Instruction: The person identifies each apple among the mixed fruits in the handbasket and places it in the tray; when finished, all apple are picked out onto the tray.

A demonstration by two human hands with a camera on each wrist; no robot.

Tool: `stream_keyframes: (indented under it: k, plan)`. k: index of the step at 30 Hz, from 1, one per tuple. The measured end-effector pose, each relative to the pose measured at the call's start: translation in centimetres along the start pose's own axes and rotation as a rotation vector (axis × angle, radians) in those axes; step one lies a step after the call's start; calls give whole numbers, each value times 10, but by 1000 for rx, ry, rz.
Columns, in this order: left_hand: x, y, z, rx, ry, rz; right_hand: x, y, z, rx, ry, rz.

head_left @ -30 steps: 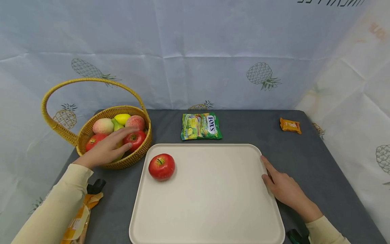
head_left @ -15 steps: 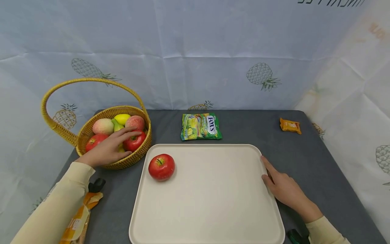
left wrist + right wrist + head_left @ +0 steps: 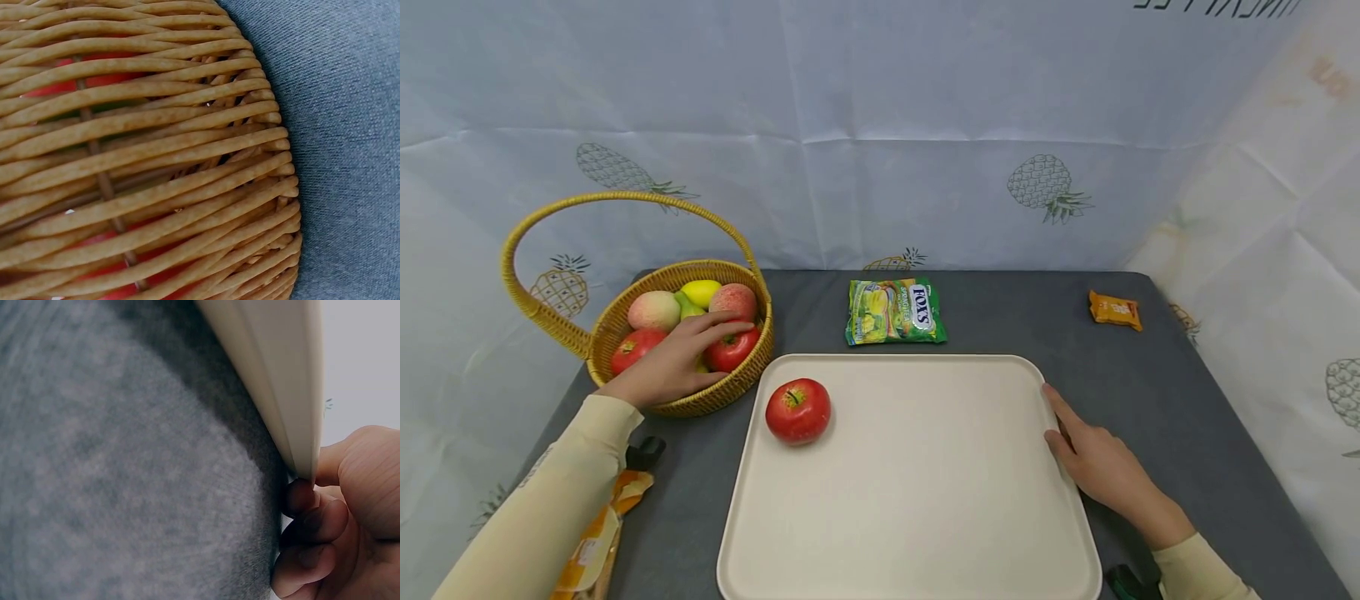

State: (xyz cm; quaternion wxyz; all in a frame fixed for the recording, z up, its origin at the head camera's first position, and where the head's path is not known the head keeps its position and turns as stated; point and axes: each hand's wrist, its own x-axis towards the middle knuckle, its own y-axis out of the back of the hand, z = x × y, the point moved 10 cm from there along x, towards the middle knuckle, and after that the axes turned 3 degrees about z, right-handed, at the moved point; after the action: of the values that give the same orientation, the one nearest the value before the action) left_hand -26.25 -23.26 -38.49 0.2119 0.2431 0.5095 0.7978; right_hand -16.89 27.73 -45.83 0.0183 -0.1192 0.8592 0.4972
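My left hand point(image 3: 673, 362) reaches into the yellow wicker basket point(image 3: 700, 405) at the left. Its straight fingers lie across a red apple point(image 3: 737, 348), with the thumb on the near side; contact underneath is hidden. The left wrist view has only the woven basket wall point(image 3: 156, 137), with red showing through. At the right edge of the beige tray point(image 3: 910, 492), my right hand point(image 3: 1105, 462) holds the rim. In the right wrist view, several curled fingers point(image 3: 319, 522) sit below the tray edge point(image 3: 294, 381). Another red apple point(image 3: 797, 411) stands on the tray's upper left.
Peaches point(image 3: 655, 311), a yellow fruit point(image 3: 702, 292) and another red fruit point(image 3: 636, 348) fill the basket under its tall arched handle point(image 3: 625, 196). A green candy bag point(image 3: 895, 311) lies behind the tray. An orange packet point(image 3: 1115, 309) is at the back right; an orange bag point(image 3: 595, 546) lies front left.
My left hand's thumb has moved down from in front of the basket apple, widening its spread, and the fingers have slid slightly right across it. My right hand and the tray stay still.
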Motion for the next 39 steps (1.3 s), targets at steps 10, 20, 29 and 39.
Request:
stream_keyframes:
  k: [10,20,29,39]
  plan:
    - [3,2,1,38,-10,35,0,1,-1,-5,4,9]
    - [2,18,-1,34,77,97,0,1,-2,-23,8,16]
    - [0,39,9,-8,74,198,1,-1,-1,-9,-4,-9]
    - [14,61,65,20,-105,309,1,-2,0,-7,-16,-15]
